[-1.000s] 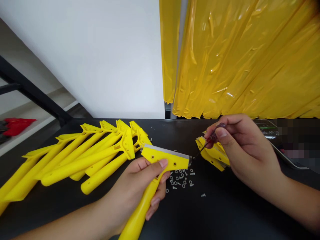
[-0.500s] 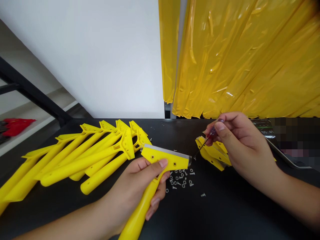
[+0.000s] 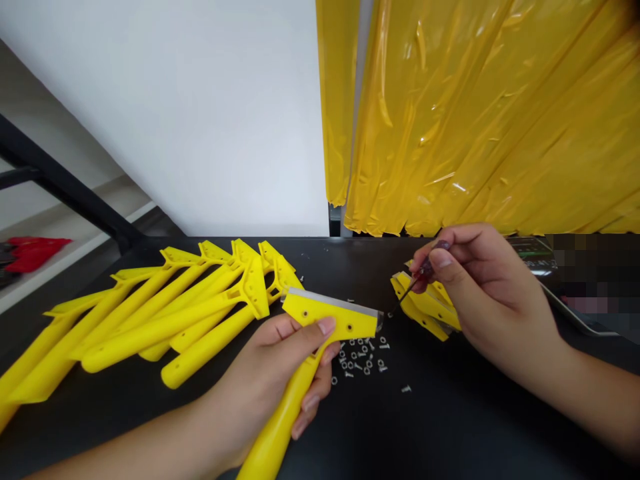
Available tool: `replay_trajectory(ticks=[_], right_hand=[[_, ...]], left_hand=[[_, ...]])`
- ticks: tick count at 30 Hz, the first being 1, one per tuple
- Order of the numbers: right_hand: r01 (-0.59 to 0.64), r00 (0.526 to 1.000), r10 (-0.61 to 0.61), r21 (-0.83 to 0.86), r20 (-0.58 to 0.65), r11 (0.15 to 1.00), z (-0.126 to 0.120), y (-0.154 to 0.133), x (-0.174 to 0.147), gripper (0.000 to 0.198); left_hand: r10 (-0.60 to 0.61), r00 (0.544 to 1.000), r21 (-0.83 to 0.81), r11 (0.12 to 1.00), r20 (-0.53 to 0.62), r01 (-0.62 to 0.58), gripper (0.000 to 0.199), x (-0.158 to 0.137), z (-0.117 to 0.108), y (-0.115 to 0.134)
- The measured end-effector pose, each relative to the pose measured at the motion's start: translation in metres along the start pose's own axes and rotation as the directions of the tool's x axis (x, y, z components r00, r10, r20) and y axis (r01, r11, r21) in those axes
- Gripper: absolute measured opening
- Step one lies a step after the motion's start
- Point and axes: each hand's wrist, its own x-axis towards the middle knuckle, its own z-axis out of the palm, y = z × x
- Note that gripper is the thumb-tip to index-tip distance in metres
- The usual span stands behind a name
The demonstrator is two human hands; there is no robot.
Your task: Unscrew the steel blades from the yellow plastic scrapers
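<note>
A yellow scraper point(image 3: 285, 413) with a metal blade along its head is gripped in my left hand point(image 3: 280, 373), the thumb pressed on the head beside two screw holes. My right hand point(image 3: 475, 287) pinches a small screwdriver point(image 3: 425, 268) with a dark reddish handle. Its thin shaft slants down to the left, the tip close to a single screw point(image 3: 391, 315) on the table; whether they touch I cannot tell. Loose small screws point(image 3: 357, 357) are scattered just right of the scraper head. Several yellow scraper head plates point(image 3: 417, 307) lie stacked behind my right hand, partly hidden by it.
Several yellow scraper handles point(image 3: 165, 313) lie in an overlapping row on the black table point(image 3: 370, 433) at left. A phone-like device point(image 3: 535, 257) stands behind my right hand. Yellow plastic sheeting point(image 3: 490, 120) hangs at the back right, next to a white panel point(image 3: 225, 120).
My right hand and the screwdriver have shifted very slightly, the screwdriver turning a little in the fingers. The left hand and scraper stay where they were.
</note>
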Motion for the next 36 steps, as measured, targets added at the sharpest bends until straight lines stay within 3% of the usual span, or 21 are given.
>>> replay_trajectory(ticks=[9, 20, 36], right_hand=[[0.091, 0.993, -0.084, -0.090, 0.081, 0.992, -0.004, -0.001, -0.007, 0.009], [0.234, 0.959, -0.174, -0.276, 0.225, 0.932, -0.010, 0.001, -0.017, 0.026], [0.227, 0.967, -0.176, -0.298, 0.186, 0.927, -0.010, 0.000, -0.012, 0.019]], left_hand=[[0.004, 1.000, 0.028, 1.000, -0.019, -0.004, 0.045, -0.002, 0.001, -0.001], [0.034, 0.995, 0.102, 0.995, -0.097, -0.024, 0.045, -0.003, 0.006, -0.001], [0.047, 0.994, 0.092, 0.995, -0.095, -0.038, 0.045, -0.003, 0.005, -0.001]])
